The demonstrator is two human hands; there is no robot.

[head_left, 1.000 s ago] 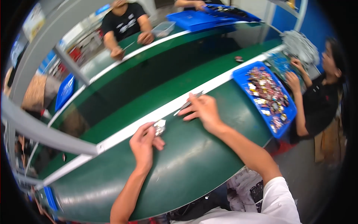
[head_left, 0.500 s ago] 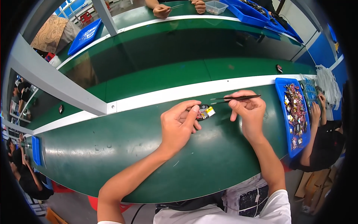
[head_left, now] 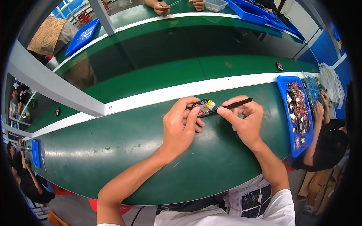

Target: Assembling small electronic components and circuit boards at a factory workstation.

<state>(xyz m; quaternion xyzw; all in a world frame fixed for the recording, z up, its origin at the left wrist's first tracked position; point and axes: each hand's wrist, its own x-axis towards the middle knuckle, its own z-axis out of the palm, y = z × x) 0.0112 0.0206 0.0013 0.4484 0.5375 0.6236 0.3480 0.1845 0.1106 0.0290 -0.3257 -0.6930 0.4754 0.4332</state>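
Observation:
Above the green tabletop, my left hand (head_left: 176, 126) is closed round a small black electronic device (head_left: 196, 105), which lies open with its inner parts showing. A small silver battery with yellow tape (head_left: 210, 104) stands out at its right side, with reddish parts by the thumb. My right hand (head_left: 247, 122) pinches black tweezers (head_left: 240, 103) near their middle. Their tips reach left to the lower edge of the device; whether they grip a part there is too small to tell.
At right stands a blue tray (head_left: 295, 148) heaped with small wired parts, and a co-worker's hands (head_left: 319, 109) work beyond it. A white rail (head_left: 158, 98) separates my table from a green conveyor belt (head_left: 151, 79) carrying small devices. A grey post (head_left: 56, 81) rises at left.
My right hand has moved slightly left and down, bringing the tweezer tips from beside the device onto its lower edge. My left hand has tilted the device a little.

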